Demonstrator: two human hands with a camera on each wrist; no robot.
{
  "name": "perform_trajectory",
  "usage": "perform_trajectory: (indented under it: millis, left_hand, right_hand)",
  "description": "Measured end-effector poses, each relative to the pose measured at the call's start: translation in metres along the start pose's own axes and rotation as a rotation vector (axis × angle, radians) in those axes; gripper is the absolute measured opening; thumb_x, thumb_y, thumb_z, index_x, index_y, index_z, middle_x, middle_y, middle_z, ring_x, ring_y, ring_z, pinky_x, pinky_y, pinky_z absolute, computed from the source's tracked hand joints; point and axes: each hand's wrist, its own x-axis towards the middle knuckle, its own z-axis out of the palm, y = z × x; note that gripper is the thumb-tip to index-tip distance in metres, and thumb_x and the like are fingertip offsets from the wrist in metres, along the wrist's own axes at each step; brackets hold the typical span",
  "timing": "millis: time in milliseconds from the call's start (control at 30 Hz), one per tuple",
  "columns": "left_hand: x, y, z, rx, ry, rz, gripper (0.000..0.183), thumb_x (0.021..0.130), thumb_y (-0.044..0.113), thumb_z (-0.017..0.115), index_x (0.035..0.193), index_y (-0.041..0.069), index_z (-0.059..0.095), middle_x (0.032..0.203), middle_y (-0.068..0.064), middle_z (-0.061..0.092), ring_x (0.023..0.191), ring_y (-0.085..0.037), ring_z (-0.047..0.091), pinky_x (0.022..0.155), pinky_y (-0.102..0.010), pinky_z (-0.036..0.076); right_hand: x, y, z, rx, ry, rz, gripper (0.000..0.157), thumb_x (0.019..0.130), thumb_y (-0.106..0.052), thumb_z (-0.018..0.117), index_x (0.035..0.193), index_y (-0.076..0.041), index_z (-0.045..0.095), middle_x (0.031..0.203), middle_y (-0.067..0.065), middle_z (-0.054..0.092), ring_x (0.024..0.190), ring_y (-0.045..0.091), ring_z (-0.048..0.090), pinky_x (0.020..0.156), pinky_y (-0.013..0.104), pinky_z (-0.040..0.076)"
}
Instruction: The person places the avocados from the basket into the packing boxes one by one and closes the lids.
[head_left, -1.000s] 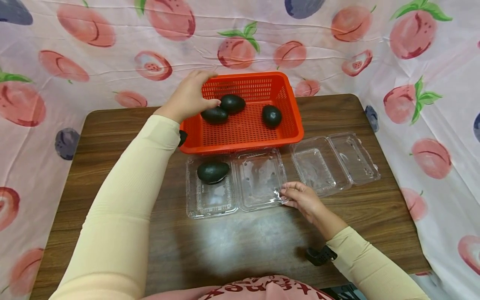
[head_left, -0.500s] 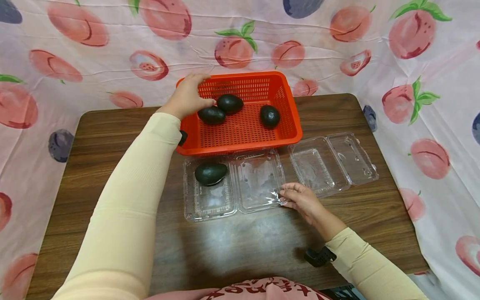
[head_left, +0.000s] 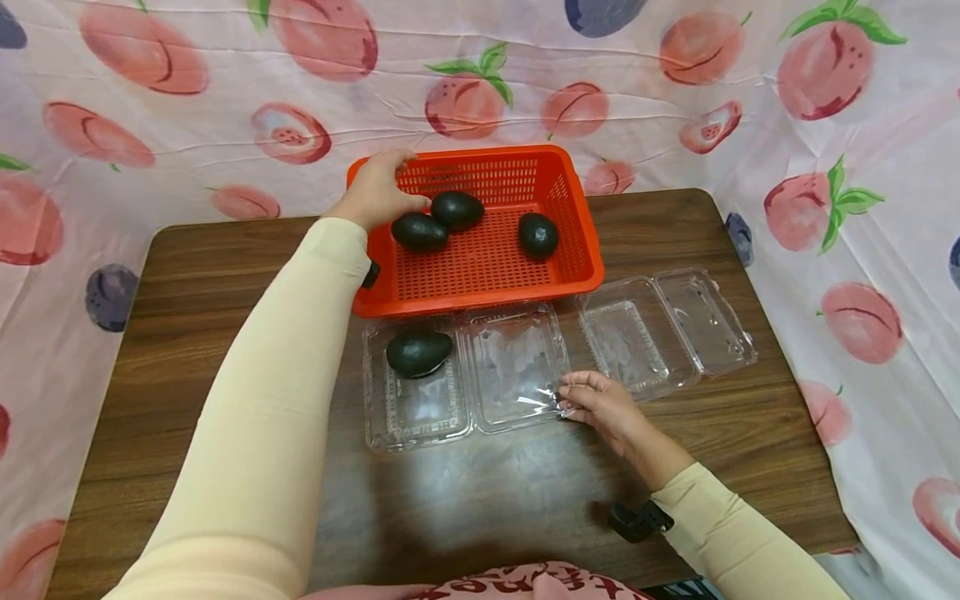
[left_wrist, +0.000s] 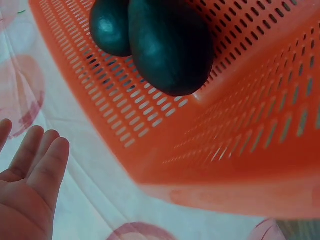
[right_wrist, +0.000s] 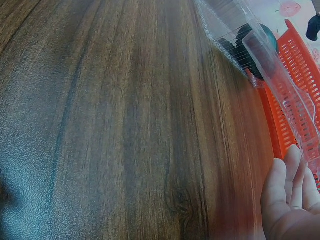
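In the head view my left hand (head_left: 377, 192) hovers over the left end of the orange basket (head_left: 487, 302), thumb and fingers spread and holding nothing. An avocado (head_left: 420, 232) lies just right of the thumb, with another avocado (head_left: 457, 210) against it and a third avocado (head_left: 538, 236) farther right in the basket. My right hand (head_left: 603, 410) pinches the front right corner of the lid of an open clear plastic clamshell (head_left: 517, 367). One avocado (head_left: 419, 353) lies in the clamshell's left half. The left wrist view shows the left hand's straight fingers (left_wrist: 50, 170) beside the basket rim.
A second open clear clamshell (head_left: 633, 333) lies to the right on the brown wooden table (head_left: 465, 500). The basket stands directly behind the first clamshell. Fruit-printed cloth (head_left: 570, 50) hangs behind the table and along its sides.
The head view has shifted slightly, so the basket and clamshells appear a little lower and farther left. Both hands keep nearly the same places, the right still on the lid corner.
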Motion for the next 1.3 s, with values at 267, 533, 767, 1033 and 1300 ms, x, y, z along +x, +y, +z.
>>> perform_trajectory:
  millis: [267,533,767,1033,1300]
  left_hand:
    - [0.007,-0.003,0.008,-0.010,-0.037,-0.066,0.073,0.086,0.019,0.070,0.147,0.002,0.033,0.146,-0.021,0.040,0.133,-0.035,0.038,0.111,-0.045,0.030]
    - [0.015,-0.008,0.014,0.000,-0.079,-0.110,0.074,0.086,0.020,0.069,0.148,0.003,0.033,0.146,-0.021,0.039,0.133,-0.036,0.036,0.111,-0.047,0.030]
    - [0.023,-0.017,0.023,0.027,-0.118,-0.154,0.076,0.085,0.018,0.070,0.148,0.001,0.031,0.147,-0.023,0.037,0.135,-0.037,0.033,0.112,-0.047,0.029]
    - [0.027,-0.022,0.031,0.045,-0.164,-0.186,0.078,0.084,0.017,0.071,0.148,0.001,0.031,0.148,-0.024,0.035,0.136,-0.037,0.032,0.111,-0.048,0.030]
    - [0.025,-0.025,0.033,0.073,-0.195,-0.208,0.077,0.085,0.017,0.071,0.148,0.000,0.030,0.146,-0.026,0.037,0.133,-0.038,0.035,0.110,-0.049,0.030]
  right_hand:
    - [-0.002,-0.002,-0.002,0.013,-0.011,0.004,0.026,0.092,0.000,0.054,0.115,0.010,0.050,0.085,-0.004,0.063,0.079,0.008,0.061,0.073,0.021,0.052]
    - [-0.003,-0.001,-0.002,0.032,-0.010,0.008,0.021,0.090,0.003,0.055,0.110,0.007,0.053,0.084,-0.004,0.064,0.078,0.009,0.062,0.072,0.021,0.053]
    - [-0.003,-0.002,-0.003,0.038,-0.006,0.013,0.022,0.090,0.003,0.055,0.111,0.008,0.053,0.085,-0.003,0.063,0.078,0.008,0.062,0.073,0.021,0.052]
    - [-0.003,-0.002,-0.004,0.047,-0.003,0.011,0.022,0.090,0.003,0.055,0.111,0.008,0.052,0.085,-0.003,0.063,0.078,0.008,0.062,0.072,0.021,0.052]
    - [-0.001,-0.002,-0.005,0.059,-0.017,0.011,0.021,0.090,0.003,0.054,0.111,0.008,0.053,0.085,-0.003,0.064,0.077,0.008,0.062,0.071,0.021,0.052]
